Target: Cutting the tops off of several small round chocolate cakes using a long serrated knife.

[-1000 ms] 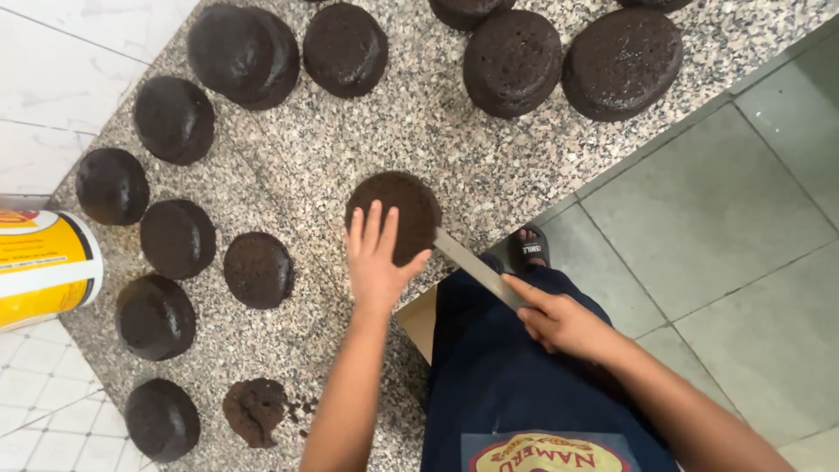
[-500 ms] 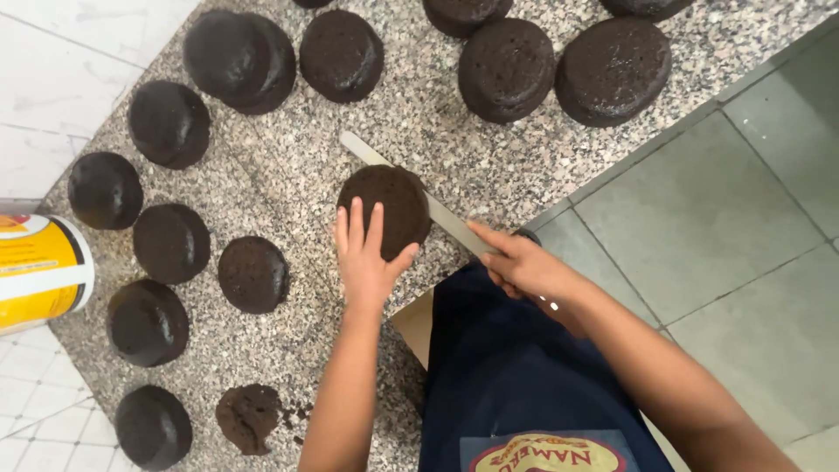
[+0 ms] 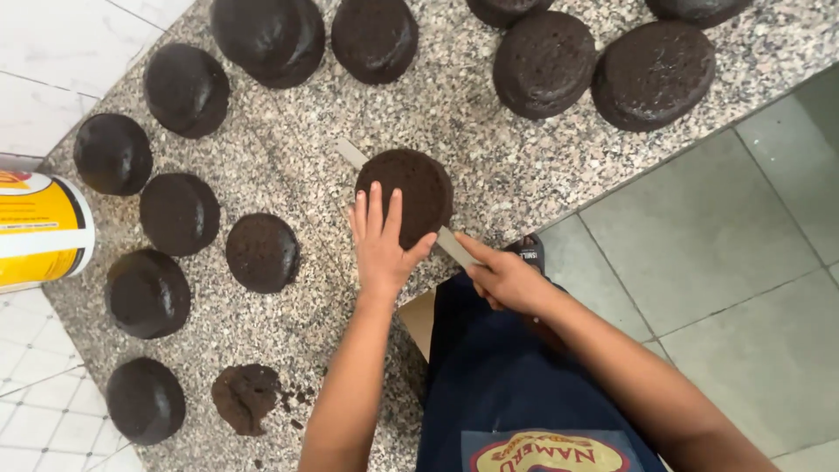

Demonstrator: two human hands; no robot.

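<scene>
A round dark chocolate cake (image 3: 418,188) lies on the speckled granite counter (image 3: 288,157) near its front edge. My left hand (image 3: 379,246) rests flat on the cake's top, fingers spread. My right hand (image 3: 505,278) grips the handle of a long knife (image 3: 354,156); the blade passes sideways through the cake and its tip sticks out on the far left side.
Several more dark round cakes (image 3: 183,214) lie around the counter, larger ones (image 3: 544,63) at the back. A pile of crumbs (image 3: 246,398) sits near the front left. A yellow and white tub (image 3: 39,229) stands at the left edge. Grey floor tiles (image 3: 699,253) lie to the right.
My right hand pushed the knife from the cake's near side through it, so the tip now shows on the far left. My left hand stayed flat on the cake.
</scene>
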